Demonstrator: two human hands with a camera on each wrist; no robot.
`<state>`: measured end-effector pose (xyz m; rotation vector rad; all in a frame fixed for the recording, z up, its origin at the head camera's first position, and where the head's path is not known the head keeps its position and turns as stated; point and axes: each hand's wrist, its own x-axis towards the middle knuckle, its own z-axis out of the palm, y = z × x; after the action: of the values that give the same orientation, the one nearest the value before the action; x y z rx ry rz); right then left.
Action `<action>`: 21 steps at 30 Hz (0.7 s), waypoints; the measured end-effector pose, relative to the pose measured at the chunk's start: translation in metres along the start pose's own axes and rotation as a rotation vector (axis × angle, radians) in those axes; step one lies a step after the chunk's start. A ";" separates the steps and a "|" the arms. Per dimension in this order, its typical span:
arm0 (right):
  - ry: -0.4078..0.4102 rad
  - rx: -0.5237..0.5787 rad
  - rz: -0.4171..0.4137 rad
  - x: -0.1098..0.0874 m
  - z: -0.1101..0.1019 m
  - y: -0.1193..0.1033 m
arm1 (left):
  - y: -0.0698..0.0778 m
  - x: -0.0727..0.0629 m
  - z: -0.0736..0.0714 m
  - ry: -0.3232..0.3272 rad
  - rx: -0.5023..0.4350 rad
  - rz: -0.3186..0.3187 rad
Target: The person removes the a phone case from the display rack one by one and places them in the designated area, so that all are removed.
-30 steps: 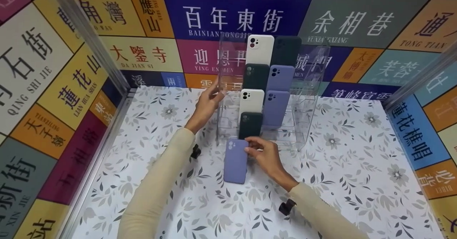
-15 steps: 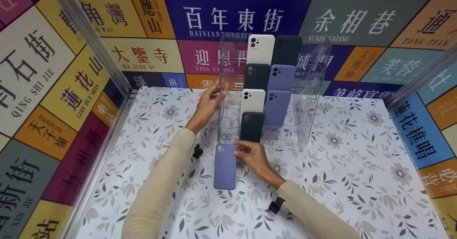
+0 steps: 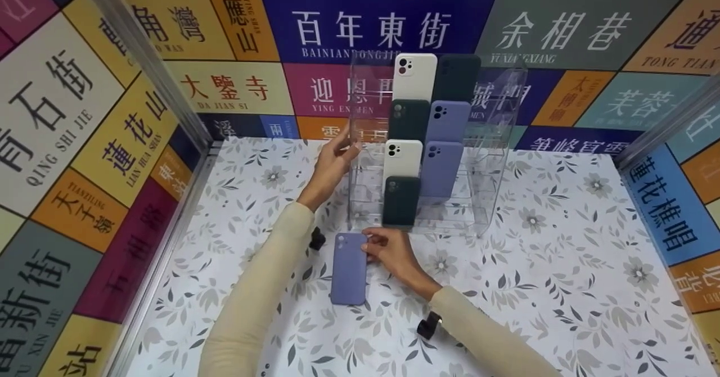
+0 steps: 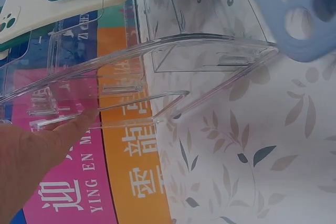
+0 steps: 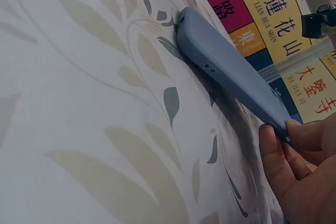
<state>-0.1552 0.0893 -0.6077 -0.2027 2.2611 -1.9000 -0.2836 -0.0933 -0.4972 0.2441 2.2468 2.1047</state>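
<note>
My right hand (image 3: pixel 396 253) pinches a lavender phone case (image 3: pixel 349 270) by its upper right corner, between thumb and fingers. In the right wrist view the case (image 5: pixel 226 72) slants, its far end low at the tablecloth. Through its camera cutouts, in the left wrist view, the case (image 4: pixel 299 9) looks hollow. A clear acrylic display stand (image 3: pixel 360 197) stands at the back, and my left hand (image 3: pixel 333 166) holds its left side edge. On the stand, two columns of phone cases rise in steps: white (image 3: pixel 415 76), dark green (image 3: pixel 401 200) and lavender (image 3: pixel 442 169).
A white tablecloth (image 3: pixel 551 287) with a grey leaf and flower print covers the table. Walls of coloured street-sign panels (image 3: pixel 377 19) enclose it at the back and both sides, with metal posts (image 3: pixel 146 56) at the corners.
My right hand has drawn the lavender case left and toward me, away from the dark green case at the front of the stand. My left hand has stayed at the stand's edge.
</note>
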 end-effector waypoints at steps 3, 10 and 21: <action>-0.008 0.007 0.011 0.000 0.003 0.002 | 0.000 0.000 0.000 0.006 0.003 -0.006; -0.015 -0.004 0.026 0.000 0.006 0.006 | 0.001 0.000 0.000 0.013 -0.003 -0.023; -0.044 -0.122 -0.007 0.002 0.005 0.002 | 0.001 -0.001 0.001 0.020 0.010 -0.021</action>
<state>-0.1556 0.0841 -0.6104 -0.2665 2.3515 -1.7446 -0.2826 -0.0923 -0.4964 0.2005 2.2614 2.0953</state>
